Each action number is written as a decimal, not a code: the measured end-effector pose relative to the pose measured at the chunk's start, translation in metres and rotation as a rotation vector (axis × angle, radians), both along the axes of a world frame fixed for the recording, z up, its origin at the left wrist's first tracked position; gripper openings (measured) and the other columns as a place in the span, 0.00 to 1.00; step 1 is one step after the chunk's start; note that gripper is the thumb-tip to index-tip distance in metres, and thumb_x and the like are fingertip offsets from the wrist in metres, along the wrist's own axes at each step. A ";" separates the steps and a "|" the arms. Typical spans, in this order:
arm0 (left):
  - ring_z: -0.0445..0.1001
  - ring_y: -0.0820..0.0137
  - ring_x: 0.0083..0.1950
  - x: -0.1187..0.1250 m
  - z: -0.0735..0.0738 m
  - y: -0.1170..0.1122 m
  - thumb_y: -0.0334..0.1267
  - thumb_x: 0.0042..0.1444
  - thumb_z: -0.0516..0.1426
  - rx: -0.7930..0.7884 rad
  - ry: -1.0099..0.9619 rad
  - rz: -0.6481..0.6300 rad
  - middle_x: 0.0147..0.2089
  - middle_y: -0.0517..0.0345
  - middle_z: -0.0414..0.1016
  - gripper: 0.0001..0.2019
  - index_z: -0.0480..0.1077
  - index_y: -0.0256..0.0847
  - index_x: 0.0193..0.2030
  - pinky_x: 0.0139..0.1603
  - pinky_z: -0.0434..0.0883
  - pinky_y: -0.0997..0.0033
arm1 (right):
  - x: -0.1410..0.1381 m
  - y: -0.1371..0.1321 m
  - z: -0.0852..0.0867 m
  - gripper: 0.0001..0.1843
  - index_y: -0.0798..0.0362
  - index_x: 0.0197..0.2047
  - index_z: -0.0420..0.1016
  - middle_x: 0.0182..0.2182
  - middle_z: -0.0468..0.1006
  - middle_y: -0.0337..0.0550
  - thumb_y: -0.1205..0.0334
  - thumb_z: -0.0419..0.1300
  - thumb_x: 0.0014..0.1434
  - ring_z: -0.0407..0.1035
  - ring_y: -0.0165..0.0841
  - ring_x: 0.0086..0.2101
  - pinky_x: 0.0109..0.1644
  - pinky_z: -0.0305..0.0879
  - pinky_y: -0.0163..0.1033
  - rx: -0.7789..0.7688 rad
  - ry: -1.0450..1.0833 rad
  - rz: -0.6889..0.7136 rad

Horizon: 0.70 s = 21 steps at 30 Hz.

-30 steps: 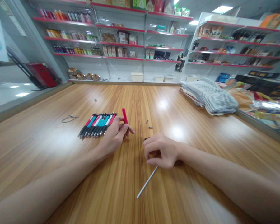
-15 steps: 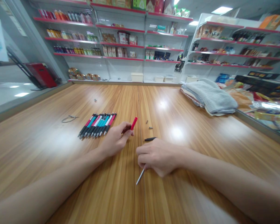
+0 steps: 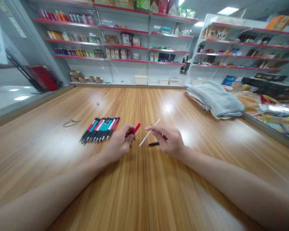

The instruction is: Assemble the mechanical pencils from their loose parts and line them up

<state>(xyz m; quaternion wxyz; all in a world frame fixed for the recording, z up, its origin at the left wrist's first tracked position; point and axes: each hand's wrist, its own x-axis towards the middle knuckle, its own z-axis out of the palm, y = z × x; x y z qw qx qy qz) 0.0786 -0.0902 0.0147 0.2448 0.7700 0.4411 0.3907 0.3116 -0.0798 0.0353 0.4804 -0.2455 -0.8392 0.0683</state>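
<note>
My left hand (image 3: 121,141) is closed round a red pen barrel (image 3: 136,128), its open end pointing up and away to the right. Just right of it, a thin white pen refill (image 3: 144,139) slants across the fingertips of my right hand (image 3: 170,138). Those fingers are stretched forward over the refill, which seems pinched among them; the exact grip is partly hidden. A black pen grip piece (image 3: 153,144) lies on the table beside my right hand, its right end covered. Behind the refill shows a tiny dark part (image 3: 151,124).
Left of my hands, several pens (image 3: 100,129) with red, teal and white barrels lie in a row. A grey loop of cord (image 3: 71,122) and small metal bits (image 3: 98,103) lie farther out. Folded cloths (image 3: 215,98) and packaged goods (image 3: 276,110) are at the right; stocked shelves stand behind.
My right hand has moved up and away from me, its fingers straightening, and the white refill has come up beside the red barrel. The left hand has barely moved, tilting the barrel slightly.
</note>
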 end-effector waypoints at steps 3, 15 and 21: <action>0.72 0.71 0.37 0.002 0.003 -0.001 0.33 0.64 0.49 0.005 0.040 -0.006 0.36 0.57 0.72 0.06 0.62 0.39 0.47 0.39 0.68 0.70 | -0.001 0.000 0.001 0.07 0.54 0.42 0.77 0.32 0.81 0.40 0.64 0.59 0.63 0.73 0.24 0.27 0.33 0.68 0.29 -0.051 0.044 -0.012; 0.72 0.72 0.34 0.006 0.008 -0.005 0.33 0.63 0.49 -0.037 0.110 -0.029 0.35 0.58 0.72 0.06 0.63 0.39 0.46 0.37 0.68 0.72 | -0.002 0.001 -0.008 0.13 0.54 0.41 0.73 0.35 0.80 0.45 0.59 0.49 0.69 0.68 0.24 0.25 0.27 0.64 0.30 -0.290 0.264 0.167; 0.72 0.71 0.35 0.006 0.006 -0.005 0.35 0.64 0.49 0.045 0.168 -0.069 0.35 0.57 0.73 0.08 0.65 0.40 0.48 0.37 0.67 0.72 | -0.005 0.004 -0.010 0.19 0.56 0.38 0.70 0.28 0.78 0.44 0.50 0.48 0.69 0.61 0.22 0.18 0.21 0.56 0.30 -0.599 0.331 0.262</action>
